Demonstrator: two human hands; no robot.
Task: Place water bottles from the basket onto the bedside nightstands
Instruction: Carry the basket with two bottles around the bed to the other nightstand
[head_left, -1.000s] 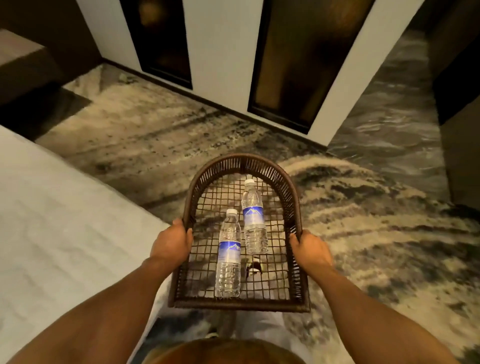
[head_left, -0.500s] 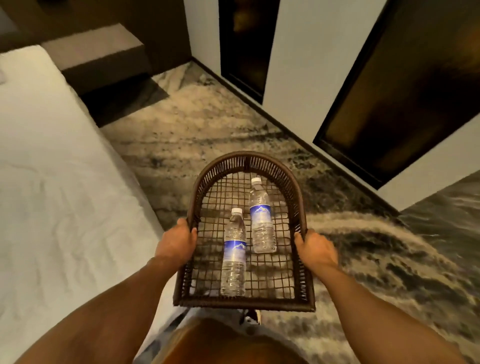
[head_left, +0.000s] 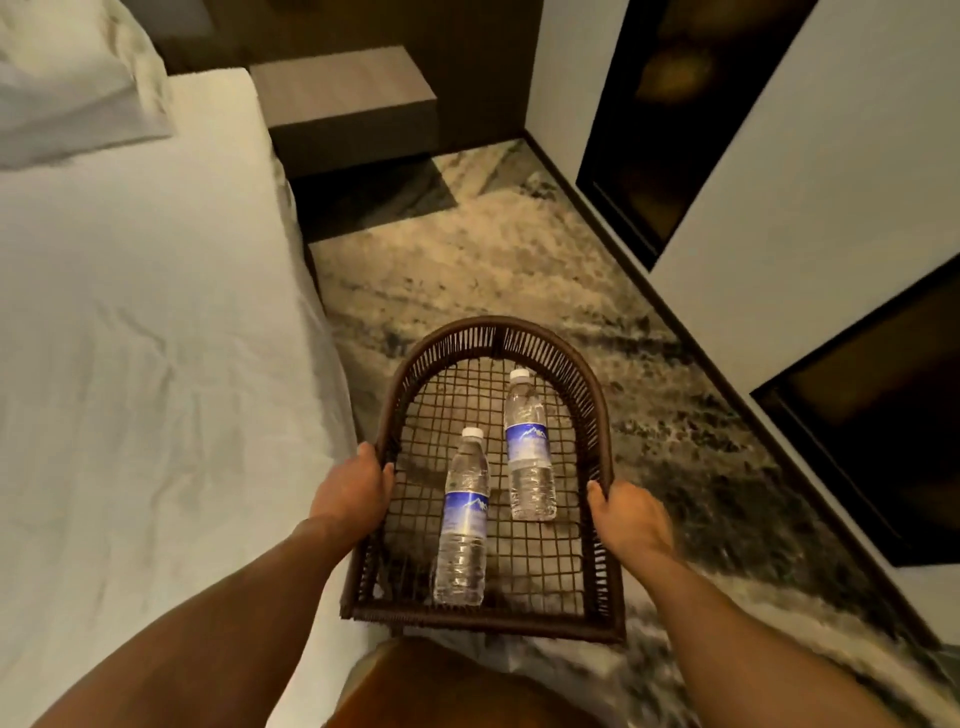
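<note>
I carry a dark brown wicker basket (head_left: 493, 332) with an arched far end, level in front of me. My left hand (head_left: 353, 491) grips its left rim and my right hand (head_left: 626, 512) grips its right rim. Two clear water bottles with blue labels and white caps lie flat on the mesh bottom: the near bottle (head_left: 464, 519) left of centre, the far bottle (head_left: 527, 447) a little right and further out. A grey-brown nightstand (head_left: 343, 96) juts from the wall ahead, beside the bed's head.
The bed (head_left: 145, 322) with white sheets fills the left side, a pillow (head_left: 67, 78) at its top. A white wall with dark panels (head_left: 670, 119) runs along the right. Patterned carpet (head_left: 467, 260) forms a corridor between bed and wall.
The view has swung left and forward: the bed and nightstand have come into fuller view and nearer. Both hands keep their hold on the basket; the bottles have barely shifted.
</note>
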